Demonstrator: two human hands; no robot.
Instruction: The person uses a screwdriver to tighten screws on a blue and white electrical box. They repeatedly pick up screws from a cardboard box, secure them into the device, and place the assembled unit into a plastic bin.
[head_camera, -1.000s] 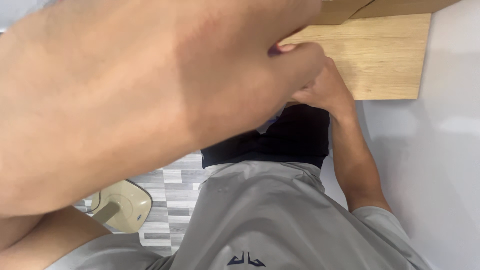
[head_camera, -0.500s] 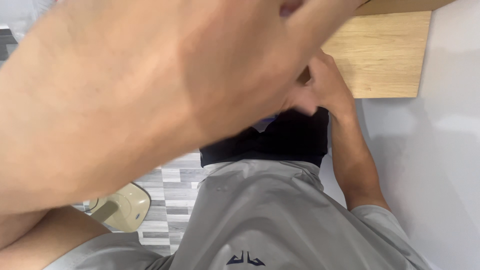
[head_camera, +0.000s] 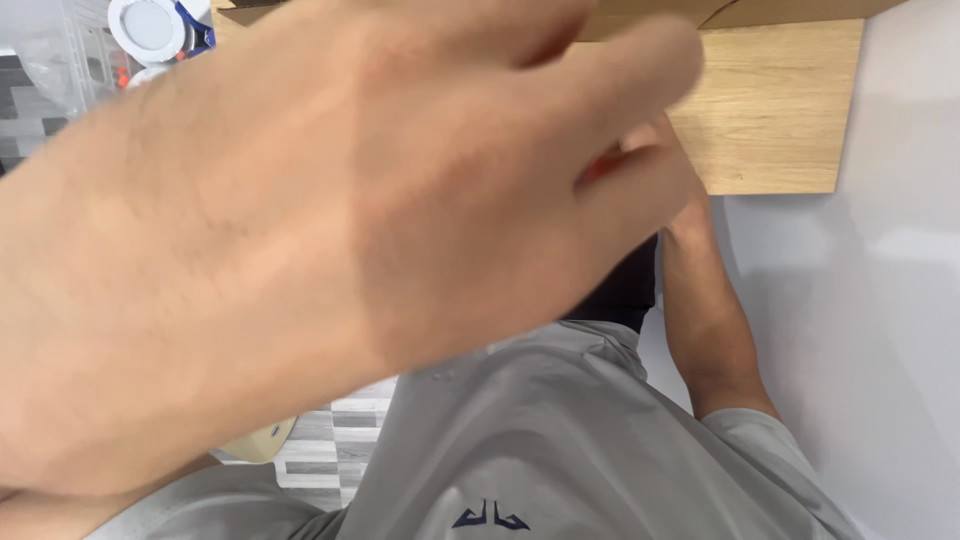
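Since the earlier frame the left hand (head_camera: 330, 230) has swung further across, fingers loosely spread, holding nothing visible. At two o'clock the right hand (head_camera: 680, 200) meets the wooden board (head_camera: 780, 110); its grip cannot be told. Progress: indeterminate.

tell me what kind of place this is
Probably an indoor workroom or small workshop: a light wooden tabletop against a white wall, grey patterned floor tiles, and round white fittings stored at the top left.

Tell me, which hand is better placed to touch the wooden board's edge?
Right. The right hand is down at the wooden board edge, while the left hand hovers high near the camera, blurred.
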